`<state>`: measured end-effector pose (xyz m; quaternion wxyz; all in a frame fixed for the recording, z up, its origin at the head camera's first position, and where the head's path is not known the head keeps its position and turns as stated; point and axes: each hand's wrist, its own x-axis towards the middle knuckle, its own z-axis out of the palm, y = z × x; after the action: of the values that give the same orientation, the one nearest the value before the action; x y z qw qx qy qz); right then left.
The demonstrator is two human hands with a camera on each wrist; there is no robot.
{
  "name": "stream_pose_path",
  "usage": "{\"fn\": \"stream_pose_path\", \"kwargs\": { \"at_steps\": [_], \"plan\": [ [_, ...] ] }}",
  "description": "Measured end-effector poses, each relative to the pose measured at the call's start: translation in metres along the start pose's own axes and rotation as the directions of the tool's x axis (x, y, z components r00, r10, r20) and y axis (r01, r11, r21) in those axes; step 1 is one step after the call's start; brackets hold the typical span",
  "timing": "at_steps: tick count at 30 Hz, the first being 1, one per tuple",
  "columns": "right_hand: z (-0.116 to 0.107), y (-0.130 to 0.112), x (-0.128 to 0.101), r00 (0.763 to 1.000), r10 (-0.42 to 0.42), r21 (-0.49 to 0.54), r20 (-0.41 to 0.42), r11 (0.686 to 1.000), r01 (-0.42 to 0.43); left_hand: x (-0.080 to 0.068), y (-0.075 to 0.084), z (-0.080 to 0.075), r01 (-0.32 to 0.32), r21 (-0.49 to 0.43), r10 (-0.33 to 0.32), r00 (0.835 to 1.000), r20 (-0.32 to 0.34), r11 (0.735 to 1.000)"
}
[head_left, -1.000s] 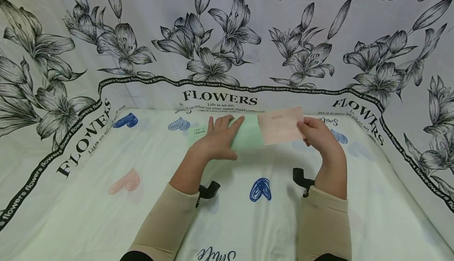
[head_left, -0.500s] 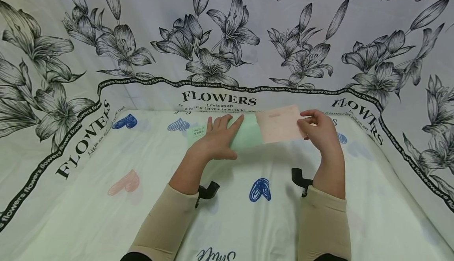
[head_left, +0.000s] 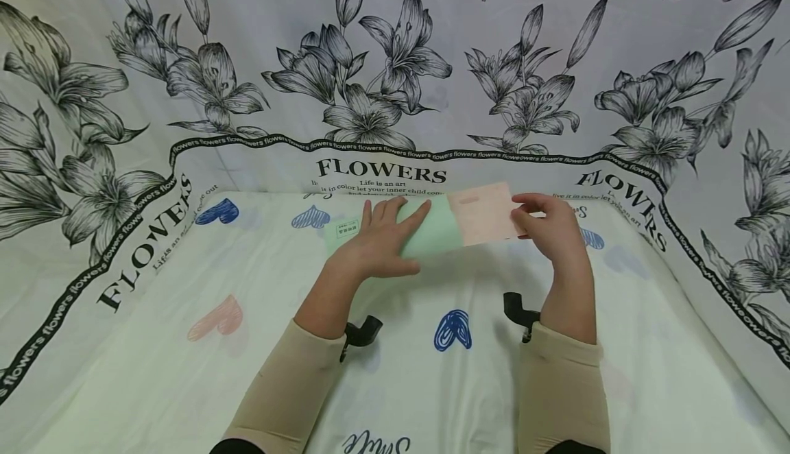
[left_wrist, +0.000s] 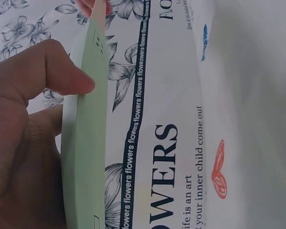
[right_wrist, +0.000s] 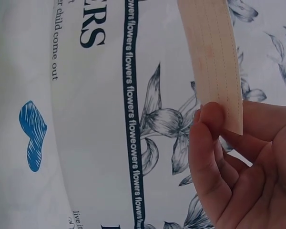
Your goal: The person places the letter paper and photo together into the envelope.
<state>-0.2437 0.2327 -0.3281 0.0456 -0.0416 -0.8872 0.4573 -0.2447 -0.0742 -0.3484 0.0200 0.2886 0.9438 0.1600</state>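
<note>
A flat light-green paper sleeve (head_left: 437, 228) with a small printed box at its left end is held up over the cloth. Out of its right end sticks a pink paper card (head_left: 484, 215) with a slot mark near the top edge. My left hand (head_left: 378, 243) grips the sleeve, fingers spread across it in the head view; the left wrist view shows a bent digit pressing on the green face (left_wrist: 93, 124). With thumb and fingertips, my right hand (head_left: 546, 226) pinches the card's right end. Dotted lines run along the card (right_wrist: 212, 62) in the right wrist view.
A white cloth (head_left: 278, 372) printed with hearts covers the surface below. Behind it hangs a flower-printed curtain (head_left: 457, 118) with a black lettered band. Black camera mounts (head_left: 364, 330) sit on both wrists.
My right hand has shifted its hold on the card and moved slightly left. Less of the pink card shows outside the green sleeve. The left hand stays nearly where it was.
</note>
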Motion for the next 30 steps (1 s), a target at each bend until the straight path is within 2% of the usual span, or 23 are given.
{"fn": "stream_pose_path", "kwargs": {
  "at_steps": [14, 30],
  "plan": [
    [0.0, 0.002, 0.001, 0.999, 0.028, 0.019, 0.031, 0.999, -0.028, 0.001, 0.001, -0.001, -0.026, 0.027, 0.027, 0.999, -0.04, 0.999],
    [0.015, -0.016, -0.001, 0.993, -0.062, 0.095, 0.102, 0.994, 0.052, 0.001, 0.001, 0.001, -0.02, 0.02, 0.021, 0.999, -0.03, 1.0]
  ]
}}
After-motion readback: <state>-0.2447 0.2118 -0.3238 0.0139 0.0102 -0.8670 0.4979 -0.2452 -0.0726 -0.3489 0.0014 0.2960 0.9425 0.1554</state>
